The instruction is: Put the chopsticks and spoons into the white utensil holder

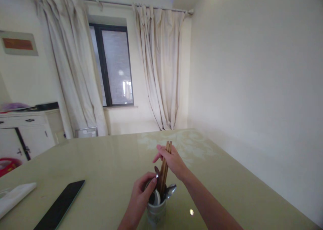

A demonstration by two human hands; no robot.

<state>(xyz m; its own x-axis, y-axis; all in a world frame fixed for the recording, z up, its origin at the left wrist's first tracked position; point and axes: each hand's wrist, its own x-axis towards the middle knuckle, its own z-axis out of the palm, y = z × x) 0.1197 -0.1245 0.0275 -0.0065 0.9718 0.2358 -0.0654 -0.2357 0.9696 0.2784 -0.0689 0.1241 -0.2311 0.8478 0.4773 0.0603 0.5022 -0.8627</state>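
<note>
A pale patterned cup [156,214] stands upright on the table near its front edge, with utensils sticking out of it. My right hand [174,159] is closed round the upper part of a bundle of brown wooden chopsticks [164,173], whose lower ends are down in the cup. At the cup's left rim, my left hand [142,191] pinches a small spoon [157,171] between thumb and fingers. A shiny metal spoon [171,191] leans out to the right, and a white spoon [156,198] sits at the front. The lower ends of the utensils are hidden inside the cup.
On the left of the greenish table [108,176] lie a black flat slab [62,204] and a white object [17,196]. A wall [257,82] runs along the right side. A white cabinet [37,136] and a red basket [8,166] are at the far left.
</note>
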